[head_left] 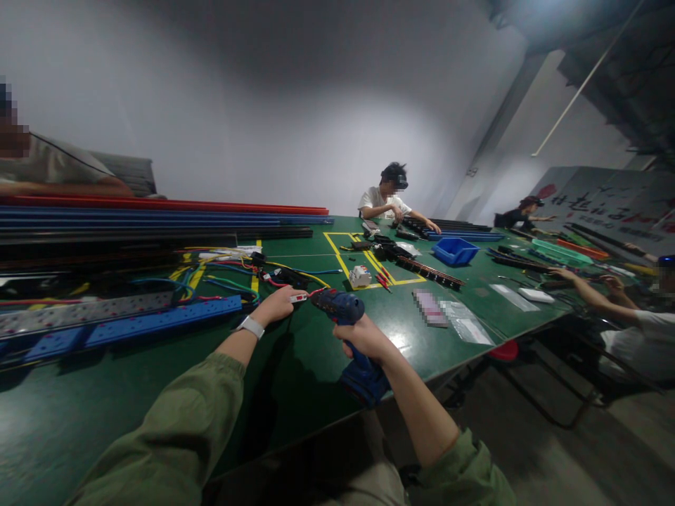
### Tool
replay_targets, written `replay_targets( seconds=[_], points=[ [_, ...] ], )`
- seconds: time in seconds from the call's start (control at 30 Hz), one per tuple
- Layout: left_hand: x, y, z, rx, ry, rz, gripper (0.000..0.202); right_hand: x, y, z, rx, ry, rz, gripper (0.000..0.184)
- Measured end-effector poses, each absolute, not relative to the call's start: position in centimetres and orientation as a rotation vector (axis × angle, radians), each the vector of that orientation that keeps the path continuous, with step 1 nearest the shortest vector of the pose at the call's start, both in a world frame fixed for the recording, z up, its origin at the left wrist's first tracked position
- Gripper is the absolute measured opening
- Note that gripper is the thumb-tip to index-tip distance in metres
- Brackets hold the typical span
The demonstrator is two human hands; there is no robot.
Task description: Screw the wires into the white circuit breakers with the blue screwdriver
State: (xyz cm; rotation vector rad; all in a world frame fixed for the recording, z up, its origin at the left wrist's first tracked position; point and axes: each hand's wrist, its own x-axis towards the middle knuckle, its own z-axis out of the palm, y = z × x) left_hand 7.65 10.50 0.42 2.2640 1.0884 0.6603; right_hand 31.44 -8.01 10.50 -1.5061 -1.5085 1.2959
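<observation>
My right hand (365, 336) is wrapped round the handle of a blue cordless drill (340, 306), which points left across the near part of the table. In my left hand (279, 305), the fingers are closed on a small white part (299, 298) with some red on it. The drill's tip is close to that part; whether they touch I cannot tell. Coloured wires (232, 284) lie behind my left hand. To its left rests a blue socket strip (163, 320), with a grey socket strip (105, 309) beside it.
Long red and blue profiles (158, 211) lie at the back left. Ahead are a white circuit breaker (360, 277), red-handled tools (384, 278) and a blue bin (454, 251). Clear plastic bags (467, 325) lie right. Several co-workers sit round the green table (316, 393).
</observation>
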Motion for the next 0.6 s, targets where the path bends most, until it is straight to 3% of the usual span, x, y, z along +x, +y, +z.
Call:
replay_targets(
  seconds=[0.6],
  points=[
    [7.53, 10.44, 0.59, 2.255, 1.112, 0.651, 0.061, 31.18, -8.13, 10.59, -1.523, -1.487, 1.3, 0.006]
  ],
)
